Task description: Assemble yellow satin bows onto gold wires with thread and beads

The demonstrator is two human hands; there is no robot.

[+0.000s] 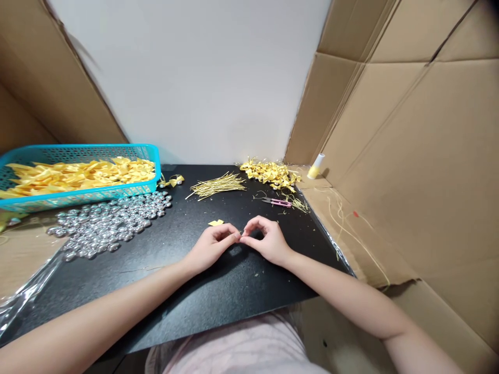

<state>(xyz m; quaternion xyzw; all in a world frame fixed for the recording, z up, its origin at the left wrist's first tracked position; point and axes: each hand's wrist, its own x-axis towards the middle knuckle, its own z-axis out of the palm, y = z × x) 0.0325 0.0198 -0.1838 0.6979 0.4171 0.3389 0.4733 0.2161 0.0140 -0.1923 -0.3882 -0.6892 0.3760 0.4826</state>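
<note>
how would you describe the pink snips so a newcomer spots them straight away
On the black tabletop, look to the right-hand side, beyond the person's right hand. Between that hand and the heap of yellow bows lie the snips, beside thin yellow-green clippings. Their pink grip and dark blades set them apart.

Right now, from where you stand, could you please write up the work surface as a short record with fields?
left hand: thumb and finger pinched; any held item too small to identify
right hand: pinched, fingertips close to the left's
nearest piece: yellow ribbon piece, just beyond the left hand
surface: black tabletop
back left: blue basket of yellow ribbon pieces
before basket: silver beads, loosely spread
back middle: gold strips
back right: heap of yellow bows
before heap: pink-handled snips
</note>
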